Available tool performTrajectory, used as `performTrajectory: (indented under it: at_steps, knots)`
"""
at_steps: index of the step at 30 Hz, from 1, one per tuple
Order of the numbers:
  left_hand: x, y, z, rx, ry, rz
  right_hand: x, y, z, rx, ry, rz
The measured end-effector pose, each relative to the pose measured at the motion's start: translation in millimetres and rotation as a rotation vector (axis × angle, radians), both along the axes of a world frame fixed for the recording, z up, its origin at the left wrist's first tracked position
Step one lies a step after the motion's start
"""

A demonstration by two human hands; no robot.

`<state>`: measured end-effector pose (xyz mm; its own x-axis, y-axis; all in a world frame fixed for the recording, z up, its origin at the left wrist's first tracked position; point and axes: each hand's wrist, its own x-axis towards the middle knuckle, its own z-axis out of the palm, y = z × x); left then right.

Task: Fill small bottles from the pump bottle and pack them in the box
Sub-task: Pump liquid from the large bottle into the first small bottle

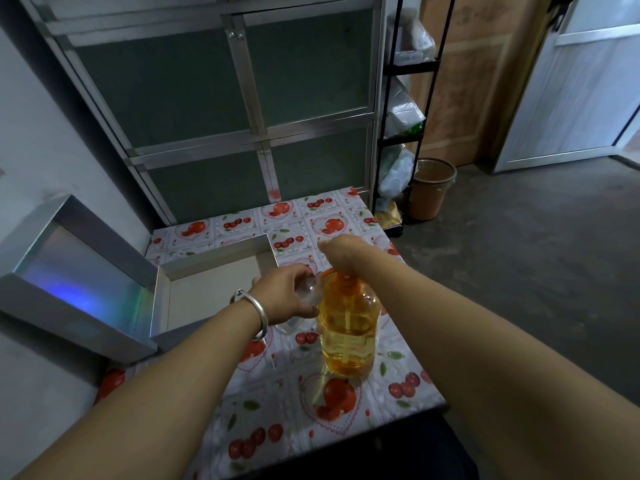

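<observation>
Standing upright mid-table on a fruit-print cloth (pixel 349 403), long axis vertical, the pump bottle (pixel 348 336) faces a green-paned cabinet (pixel 214 88). Right hand (pixel 341 252) presses its orange pump; left hand (pixel 285 294) grips a clear small bottle (pixel 308 292) beside the spout. The open box (pixel 214 289) lies left; concrete floor right.

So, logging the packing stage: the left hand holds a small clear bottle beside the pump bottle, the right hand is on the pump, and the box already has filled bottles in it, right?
Not quite. The head view shows the box holding no bottles. The rest stands: left hand holds the small clear bottle beside the pump bottle, right hand on the pump.
</observation>
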<state>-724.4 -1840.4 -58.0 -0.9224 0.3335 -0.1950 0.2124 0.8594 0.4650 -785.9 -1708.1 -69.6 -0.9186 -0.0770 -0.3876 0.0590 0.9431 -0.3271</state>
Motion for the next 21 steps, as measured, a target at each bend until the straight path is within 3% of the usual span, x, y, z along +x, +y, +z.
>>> performTrajectory:
  at_steps: [7,13,21]
  knots:
    - [-2,2,-3,-0.015,-0.002,-0.001,6,1,-3,-0.017,0.099,-0.154]
    - [-1,1,-1,0.021,-0.009,0.012,1,-2,3,0.011,-0.027,0.005]
    - [-2,2,-4,0.001,-0.009,-0.007,12,0,2,-0.011,0.074,-0.137]
